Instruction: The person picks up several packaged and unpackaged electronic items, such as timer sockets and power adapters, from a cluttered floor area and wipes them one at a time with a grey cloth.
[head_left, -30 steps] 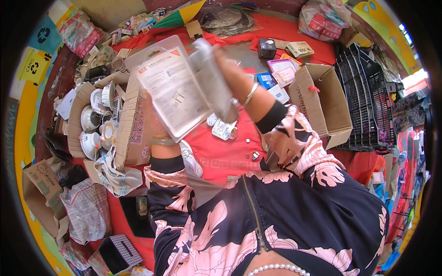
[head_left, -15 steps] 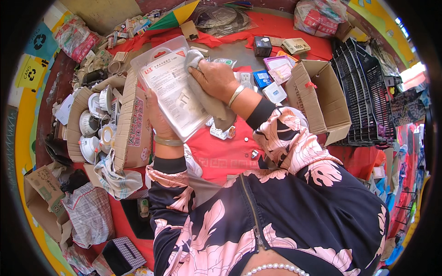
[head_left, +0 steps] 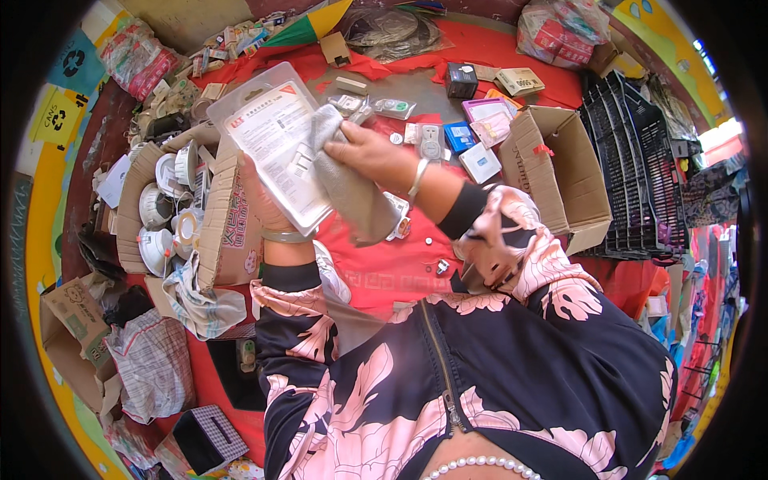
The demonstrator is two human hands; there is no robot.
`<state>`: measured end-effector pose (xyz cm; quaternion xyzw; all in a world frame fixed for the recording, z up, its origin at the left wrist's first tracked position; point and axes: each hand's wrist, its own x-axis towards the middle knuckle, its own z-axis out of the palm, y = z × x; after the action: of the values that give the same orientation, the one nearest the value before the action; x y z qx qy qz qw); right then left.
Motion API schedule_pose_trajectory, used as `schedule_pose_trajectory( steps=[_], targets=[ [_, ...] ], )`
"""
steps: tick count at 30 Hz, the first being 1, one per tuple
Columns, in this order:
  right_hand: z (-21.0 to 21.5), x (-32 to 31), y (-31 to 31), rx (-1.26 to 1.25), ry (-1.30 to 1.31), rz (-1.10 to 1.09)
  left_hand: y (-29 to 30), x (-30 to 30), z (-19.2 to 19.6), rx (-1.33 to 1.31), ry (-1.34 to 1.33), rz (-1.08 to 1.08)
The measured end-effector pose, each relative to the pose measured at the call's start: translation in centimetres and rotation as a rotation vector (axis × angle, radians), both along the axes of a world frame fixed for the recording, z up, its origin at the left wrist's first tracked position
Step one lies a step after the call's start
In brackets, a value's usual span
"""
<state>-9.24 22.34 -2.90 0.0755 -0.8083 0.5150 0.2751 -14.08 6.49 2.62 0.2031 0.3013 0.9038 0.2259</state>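
A clear plastic blister pack (head_left: 276, 132) with a printed white card is held up at a tilt over the red cloth. Gripping its left edge is my left hand (head_left: 268, 200), with the fingers partly hidden behind the pack. My right hand (head_left: 376, 156) is closed on a grey cloth (head_left: 352, 192), which hangs down beside the pack's right edge. Part of the grey cloth touches or lies close against that edge; the exact contact is hard to tell.
To the left, a cardboard box (head_left: 232, 216) holds several white round lamp fittings (head_left: 156, 204). An open cardboard box (head_left: 588, 172) and a black plastic crate (head_left: 632, 168) stand at the right. Sockets (head_left: 432, 140) and small packages lie on the red cloth (head_left: 376, 264).
My right hand and the grey cloth have slid from the pack's front toward its right edge and slightly down. The pack has shifted a little left in my left hand.
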Motion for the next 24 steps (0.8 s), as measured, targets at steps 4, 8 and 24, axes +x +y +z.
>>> schedule_pose_trajectory(
  steps=[4, 8, 24],
  targets=[
    [1.9, 0.7, -2.1, -0.142, -0.232, -0.161, 0.1, -0.7, -1.7, 0.021, -0.036, 0.005],
    [1.9, 0.6, -1.8, -0.062, -0.288, -0.220, 0.4, -0.7, -1.3, 0.060, -0.066, 0.045],
    [-3.1, 2.2, 1.0, -1.459, -0.251, 1.031, 1.2, -3.9, -2.7, 0.067, -0.178, 0.014]
  ],
)
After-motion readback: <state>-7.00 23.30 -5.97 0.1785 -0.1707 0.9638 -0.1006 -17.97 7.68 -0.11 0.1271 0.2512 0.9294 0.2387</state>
